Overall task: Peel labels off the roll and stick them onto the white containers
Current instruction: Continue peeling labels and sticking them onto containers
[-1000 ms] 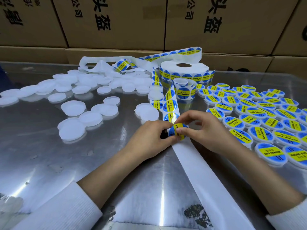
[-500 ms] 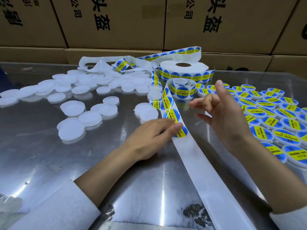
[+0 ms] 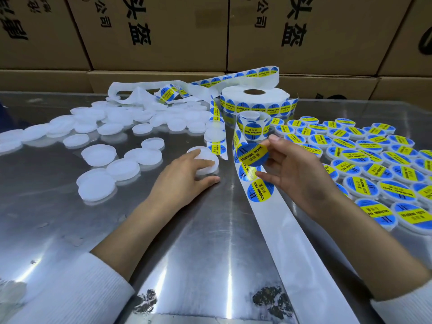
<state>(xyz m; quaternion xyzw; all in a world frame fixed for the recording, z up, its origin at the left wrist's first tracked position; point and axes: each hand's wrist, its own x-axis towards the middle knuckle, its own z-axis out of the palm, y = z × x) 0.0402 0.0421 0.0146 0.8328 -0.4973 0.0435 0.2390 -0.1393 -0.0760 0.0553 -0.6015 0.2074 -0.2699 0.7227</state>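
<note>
Right hand [image 3: 301,174] is pinching one peeled round blue-and-yellow label [image 3: 253,154] above the white backing strip [image 3: 287,235]; I am seeing left hand [image 3: 184,176] gripping a plain white round container [image 3: 207,160] on the steel counter [image 3: 187,253].

Hands [image 3: 187,176]: two — the left one and the right one [image 3: 301,176].
Big label roll [image 3: 254,99]: one.
Small curled roll [image 3: 253,127]: one.
Peeled label [image 3: 252,154] held up: one.
Labels left on the near strip [image 3: 280,230]: two show.
Plain white containers [image 3: 98,155]: too many to count — a big heap.
Labelled containers [image 3: 374,164]: dozens, in rows.
Cardboard boxes [image 3: 163,31]: several, stacked behind the desk [image 3: 198,253].
</note>
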